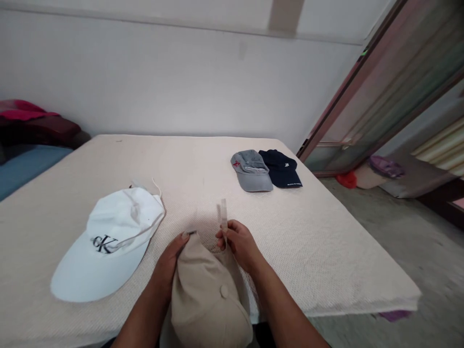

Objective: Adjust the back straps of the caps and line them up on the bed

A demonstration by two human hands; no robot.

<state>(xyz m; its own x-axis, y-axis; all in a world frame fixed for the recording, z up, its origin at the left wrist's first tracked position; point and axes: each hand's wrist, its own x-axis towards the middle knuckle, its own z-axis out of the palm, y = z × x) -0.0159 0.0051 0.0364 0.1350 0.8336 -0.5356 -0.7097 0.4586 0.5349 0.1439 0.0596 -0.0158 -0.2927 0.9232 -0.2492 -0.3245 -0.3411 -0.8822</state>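
A beige cap [208, 295] lies at the near edge of the table, its back opening facing away from me. My left hand [167, 263] grips the cap's left rear edge, thumb near a small dark buckle [192, 233]. On the other side, my right hand [241, 241] pinches the cap's light back strap [224, 212], whose free end points upward. The two strap ends are apart. Left of my hands rests a white cap [116, 217] with black "CK" letters on its front and a thin cord across it.
A grey cap [252, 169] partly overlaps a navy cap [281, 166] near the table's far right. The cream-covered table [326, 261] meets a white wall [163, 77] at the back. A bin with a purple liner [386, 166] stands on the floor to the right.
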